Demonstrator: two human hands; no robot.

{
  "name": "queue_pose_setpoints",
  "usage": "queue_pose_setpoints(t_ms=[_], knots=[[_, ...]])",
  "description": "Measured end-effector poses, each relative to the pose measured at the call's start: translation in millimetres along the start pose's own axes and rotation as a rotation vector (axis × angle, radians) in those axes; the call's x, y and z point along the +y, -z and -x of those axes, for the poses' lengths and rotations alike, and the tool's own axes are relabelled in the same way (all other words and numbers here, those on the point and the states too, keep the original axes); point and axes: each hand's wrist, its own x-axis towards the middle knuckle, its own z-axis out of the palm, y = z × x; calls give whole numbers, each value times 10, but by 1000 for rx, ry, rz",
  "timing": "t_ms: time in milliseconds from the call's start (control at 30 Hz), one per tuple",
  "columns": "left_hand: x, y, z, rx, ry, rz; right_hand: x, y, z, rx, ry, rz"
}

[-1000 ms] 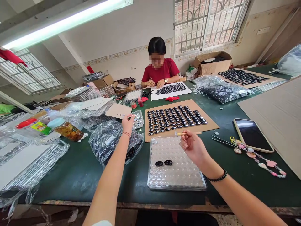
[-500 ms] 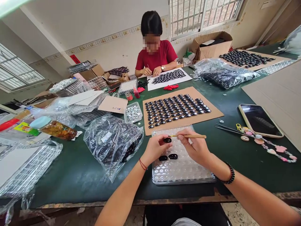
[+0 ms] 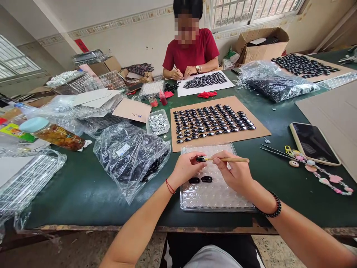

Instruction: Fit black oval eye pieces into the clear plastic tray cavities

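My left hand (image 3: 187, 166) pinches a small, glossy black oval piece (image 3: 200, 159) between thumb and fingertips. In my right hand (image 3: 234, 173) is a thin wooden-handled brush (image 3: 235, 160), gripped like a pen. Its tip meets the right end of the black piece, where a small pale spot shows; the exact contact is too small to make out. Both hands are over a clear plastic tray (image 3: 220, 201) with rows of round dimples. Two more black pieces, a left one (image 3: 194, 180) and a right one (image 3: 206, 179), lie on the tray below my left hand.
Beyond the tray lies a cardboard sheet (image 3: 178, 146) bearing rows of black pieces. A tub of small silvery discs (image 3: 158, 123) and a plastic bag (image 3: 131, 152) sit left. At right are tweezers (image 3: 275, 153) and a phone (image 3: 315, 143). A co-worker (image 3: 192, 52) sits opposite.
The view has shifted slightly. My left hand has turned the black piece, and the brush tip has gone from over its upper face to its right end.
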Motion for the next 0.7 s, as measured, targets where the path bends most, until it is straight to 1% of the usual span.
queue_pose_setpoints(t_ms=[233,500,700], knots=[[33,4,19,-3,-22,-22,20,-19,15,-18,12,41],[31,-1,6,-26,-6,43,33,-25,15,-31,22,57],[10,11,30,2,-43,0,24,-32,3,-28,56,99]])
